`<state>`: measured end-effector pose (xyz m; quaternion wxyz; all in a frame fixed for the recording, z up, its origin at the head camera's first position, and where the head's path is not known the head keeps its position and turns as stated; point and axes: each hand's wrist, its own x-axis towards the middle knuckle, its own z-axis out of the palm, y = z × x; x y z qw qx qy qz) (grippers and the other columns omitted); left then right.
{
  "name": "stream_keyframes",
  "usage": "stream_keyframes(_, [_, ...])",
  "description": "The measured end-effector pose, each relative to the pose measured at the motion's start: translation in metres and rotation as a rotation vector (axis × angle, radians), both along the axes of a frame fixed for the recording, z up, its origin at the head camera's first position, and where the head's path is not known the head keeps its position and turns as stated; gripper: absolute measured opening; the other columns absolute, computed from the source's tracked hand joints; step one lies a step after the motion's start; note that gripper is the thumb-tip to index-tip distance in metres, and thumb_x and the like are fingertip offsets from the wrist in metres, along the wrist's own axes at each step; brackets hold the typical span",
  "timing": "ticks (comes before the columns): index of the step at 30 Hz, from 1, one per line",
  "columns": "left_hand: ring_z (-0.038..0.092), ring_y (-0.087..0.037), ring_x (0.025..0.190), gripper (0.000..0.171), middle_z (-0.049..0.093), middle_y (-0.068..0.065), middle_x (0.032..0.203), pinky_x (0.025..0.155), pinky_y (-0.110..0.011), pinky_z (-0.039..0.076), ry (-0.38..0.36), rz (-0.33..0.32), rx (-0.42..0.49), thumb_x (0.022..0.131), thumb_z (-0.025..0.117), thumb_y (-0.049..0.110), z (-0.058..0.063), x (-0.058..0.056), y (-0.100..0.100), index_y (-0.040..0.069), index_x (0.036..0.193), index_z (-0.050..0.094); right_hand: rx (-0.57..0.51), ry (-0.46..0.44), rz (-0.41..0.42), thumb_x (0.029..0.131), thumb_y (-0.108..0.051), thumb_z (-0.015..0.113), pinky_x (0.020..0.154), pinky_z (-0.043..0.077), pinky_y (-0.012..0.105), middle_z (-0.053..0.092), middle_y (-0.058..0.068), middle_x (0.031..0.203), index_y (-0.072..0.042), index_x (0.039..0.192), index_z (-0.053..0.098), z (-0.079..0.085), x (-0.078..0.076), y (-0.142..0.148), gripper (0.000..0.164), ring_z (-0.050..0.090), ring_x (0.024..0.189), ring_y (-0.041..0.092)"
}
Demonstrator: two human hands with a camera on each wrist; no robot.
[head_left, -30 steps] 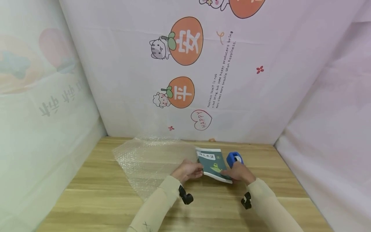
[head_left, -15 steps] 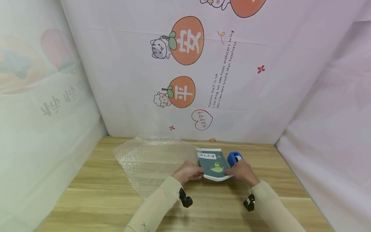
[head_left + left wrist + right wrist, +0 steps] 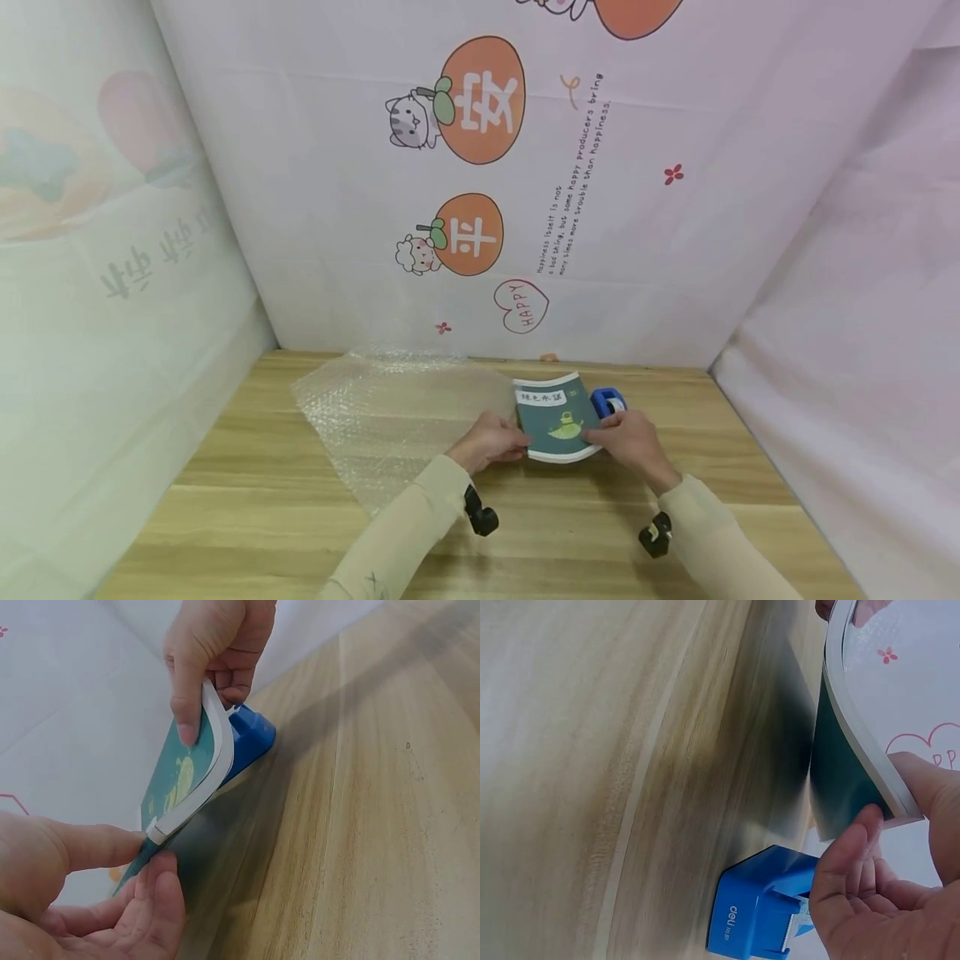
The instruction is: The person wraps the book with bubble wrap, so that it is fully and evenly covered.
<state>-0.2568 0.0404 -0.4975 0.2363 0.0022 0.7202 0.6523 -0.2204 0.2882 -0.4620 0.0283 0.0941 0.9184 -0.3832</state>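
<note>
A green paperback book (image 3: 551,425) with white edges and a yellow-green leaf picture is held bent above the table. My left hand (image 3: 489,442) pinches its near left corner between thumb and fingers. At the near right corner my right hand (image 3: 636,440) pinches it, thumb on the cover and fingers underneath. The left wrist view shows the pages (image 3: 210,776) curving between both hands. Behind the right hand stands a blue tape dispenser (image 3: 754,911), apart from the fingers in the right wrist view.
A sheet of clear bubble wrap (image 3: 405,417) lies flat on the wooden table (image 3: 247,517), left of the book. Its right part reaches close to the book and the left hand. A printed white cloth (image 3: 337,208) hangs behind the table, with white cloth at both sides.
The book's right side has come up and its curve has changed, with its far edge now bowed. My right hand has shifted slightly right and away from me. The left hand stays nearly still.
</note>
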Motion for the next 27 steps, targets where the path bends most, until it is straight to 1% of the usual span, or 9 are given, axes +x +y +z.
stream_keyframes(5, [0.074,-0.014,0.081,0.013,0.074,-0.011,0.095,0.083,-0.030,0.066,0.028,-0.002,-0.028,0.093,0.077,0.005,0.000,-0.003,0.004,-0.006,0.100,0.074,-0.010,0.026,-0.018,0.091,-0.027,0.082,0.061,0.051,0.026,0.073,0.018,0.101,0.007,0.107,0.076,0.003,0.001,0.004,0.038,0.062,0.083,0.020])
stream_keyframes(7, [0.074,-0.014,0.082,0.012,0.074,-0.011,0.095,0.084,-0.032,0.067,0.048,-0.008,-0.039,0.094,0.078,0.006,0.000,-0.003,0.005,-0.005,0.098,0.075,-0.011,0.037,-0.024,0.090,-0.026,0.082,0.062,0.052,0.026,0.074,0.017,0.101,0.006,0.107,0.075,0.003,0.002,0.005,0.037,0.063,0.084,0.020])
stream_keyframes(10, [0.075,-0.014,0.083,0.011,0.074,-0.010,0.097,0.087,-0.035,0.066,0.075,-0.015,-0.053,0.095,0.077,0.008,0.001,-0.003,0.007,-0.002,0.096,0.076,-0.006,0.053,-0.025,0.090,-0.026,0.082,0.065,0.054,0.027,0.075,0.019,0.105,0.007,0.110,0.073,0.005,0.004,0.008,0.040,0.065,0.087,0.022])
stream_keyframes(13, [0.075,-0.017,0.083,0.011,0.074,-0.011,0.099,0.088,-0.038,0.066,0.102,-0.018,-0.054,0.095,0.078,0.008,0.003,-0.002,0.009,-0.003,0.098,0.076,-0.007,0.051,-0.036,0.091,-0.027,0.082,0.066,0.055,0.026,0.075,0.020,0.108,0.006,0.112,0.072,0.005,0.005,0.010,0.040,0.066,0.089,0.022])
stream_keyframes(17, [0.075,-0.017,0.082,0.014,0.074,-0.012,0.100,0.084,-0.036,0.066,0.118,-0.006,-0.054,0.094,0.078,0.007,0.005,-0.001,0.009,-0.004,0.102,0.075,-0.020,0.063,-0.032,0.091,-0.029,0.082,0.066,0.055,0.025,0.077,0.021,0.106,0.007,0.112,0.070,0.006,0.006,0.011,0.044,0.067,0.089,0.021])
stream_keyframes(19, [0.074,-0.017,0.084,0.016,0.074,-0.012,0.100,0.085,-0.036,0.066,0.125,-0.005,-0.057,0.094,0.078,0.008,0.007,-0.001,0.008,-0.004,0.104,0.074,-0.019,0.074,-0.027,0.091,-0.030,0.082,0.066,0.055,0.024,0.078,0.021,0.106,0.007,0.113,0.070,0.007,0.007,0.011,0.045,0.068,0.088,0.020])
stream_keyframes(22, [0.074,-0.018,0.086,0.017,0.074,-0.013,0.099,0.088,-0.039,0.065,0.150,-0.006,-0.062,0.094,0.078,0.008,0.011,-0.001,0.005,-0.004,0.104,0.074,-0.011,0.090,-0.026,0.091,-0.032,0.082,0.068,0.057,0.025,0.078,0.023,0.108,0.007,0.114,0.070,0.010,0.008,0.008,0.047,0.070,0.090,0.020])
stream_keyframes(24, [0.074,-0.018,0.086,0.018,0.074,-0.014,0.099,0.090,-0.043,0.065,0.167,-0.002,-0.055,0.093,0.079,0.007,0.013,-0.002,0.003,-0.006,0.105,0.074,-0.003,0.100,-0.026,0.092,-0.032,0.081,0.070,0.058,0.026,0.078,0.023,0.109,0.007,0.115,0.071,0.011,0.008,0.006,0.047,0.071,0.091,0.021])
stream_keyframes(27, [0.073,-0.017,0.083,0.020,0.076,-0.017,0.099,0.091,-0.045,0.065,0.182,0.009,-0.027,0.091,0.080,0.003,0.014,-0.005,-0.002,-0.009,0.106,0.073,0.002,0.120,-0.028,0.091,-0.032,0.082,0.071,0.058,0.024,0.078,0.022,0.108,0.007,0.114,0.072,0.012,0.007,-0.001,0.046,0.072,0.093,0.022])
